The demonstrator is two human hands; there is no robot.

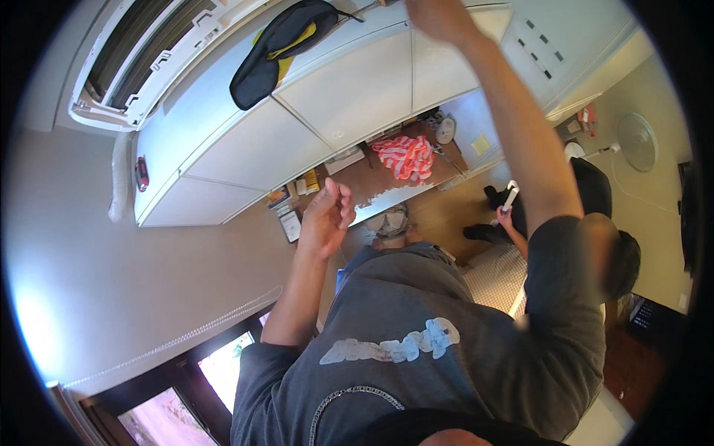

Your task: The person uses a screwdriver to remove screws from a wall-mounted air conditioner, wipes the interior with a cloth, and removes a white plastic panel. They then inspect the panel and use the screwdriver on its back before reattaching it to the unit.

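Left hand [327, 223] cups loosely; right hand [440, 21], grip unclear, is near a curved fabric pouch [256, 76].

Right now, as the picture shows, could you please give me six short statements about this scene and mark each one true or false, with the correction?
1. The left hand holds a phone. False: no object shows in it.
2. The black-and-yellow pouch lies on the white cabinets. True.
3. The right hand is at the lower edge of the picture. False: it is at the upper edge, right of the pouch.
4. A small red-and-black object lies left of the pouch. True.
5. The striped cloth is green and white. False: it is red and white.
6. Another person's hand holds a white object. True.
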